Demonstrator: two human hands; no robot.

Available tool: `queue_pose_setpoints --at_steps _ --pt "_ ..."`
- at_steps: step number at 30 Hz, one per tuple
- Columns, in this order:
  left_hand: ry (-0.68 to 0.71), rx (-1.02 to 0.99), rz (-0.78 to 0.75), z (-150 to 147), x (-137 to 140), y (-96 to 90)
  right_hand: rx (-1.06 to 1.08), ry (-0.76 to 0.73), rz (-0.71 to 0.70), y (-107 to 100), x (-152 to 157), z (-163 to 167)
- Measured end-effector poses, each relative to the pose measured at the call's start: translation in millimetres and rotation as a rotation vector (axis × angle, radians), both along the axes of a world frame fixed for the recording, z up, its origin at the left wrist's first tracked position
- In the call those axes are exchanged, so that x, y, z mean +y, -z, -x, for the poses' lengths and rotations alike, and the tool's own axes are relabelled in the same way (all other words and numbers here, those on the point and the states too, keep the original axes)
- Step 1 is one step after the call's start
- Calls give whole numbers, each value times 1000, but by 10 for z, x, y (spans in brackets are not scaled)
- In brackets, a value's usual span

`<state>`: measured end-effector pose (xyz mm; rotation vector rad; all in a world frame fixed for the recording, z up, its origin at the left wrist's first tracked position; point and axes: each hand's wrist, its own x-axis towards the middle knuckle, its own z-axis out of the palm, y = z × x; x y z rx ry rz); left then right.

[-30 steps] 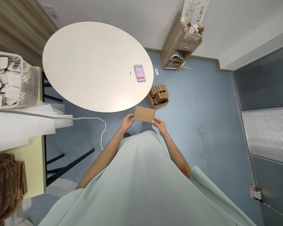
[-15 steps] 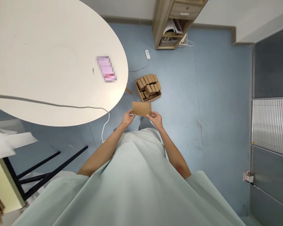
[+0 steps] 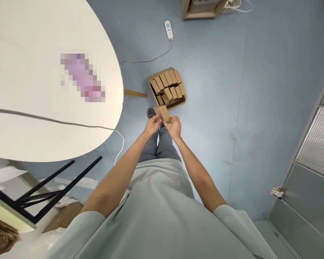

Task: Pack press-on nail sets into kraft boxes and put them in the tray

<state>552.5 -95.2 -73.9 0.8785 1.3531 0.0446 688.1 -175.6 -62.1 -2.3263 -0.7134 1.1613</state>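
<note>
A small brown cardboard box (image 3: 165,114) is held in front of my legs, tilted, with a narrow side and a wider face or flap visible. My right hand (image 3: 174,127) grips its lower right end between thumb and fingers. At its lower left, my left hand (image 3: 152,126) has thumb and fingers pinched on the box's edge. Whether a flap is lifted cannot be made out. Just beyond, on the floor, stands an open cardboard carton (image 3: 179,104) with several similar small boxes (image 3: 166,78) in rows.
A white round table (image 3: 56,140) stands at the left, bearing a blurred pink item (image 3: 82,77) and a cable. A white handheld controller (image 3: 169,30) lies on the floor by a wooden cabinet (image 3: 201,15). Black metal legs (image 3: 67,189) are at lower left; grey panels (image 3: 307,194) at right.
Both hands have drawn closer together and turned the small box from its broad face to a tilted, narrower view. The camera has tipped down, showing more of my legs and shoes.
</note>
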Motion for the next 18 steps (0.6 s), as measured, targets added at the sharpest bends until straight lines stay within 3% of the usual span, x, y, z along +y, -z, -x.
queue_pose_setpoints --at_steps 4,7,11,14,18 --pt "1 -4 29 -169 171 542 -46 -14 127 504 234 -8" --pt "-60 -14 84 -301 262 1045 -72 -28 187 1009 377 -31" --pt "-165 -19 139 -430 326 1736 -91 -36 113 1828 476 -67" --pt "-170 5 154 -476 378 2181 -89 -24 24 2391 520 -94" --pt "-164 1 158 -543 496 2603 -49 -11 56 2899 614 -140"
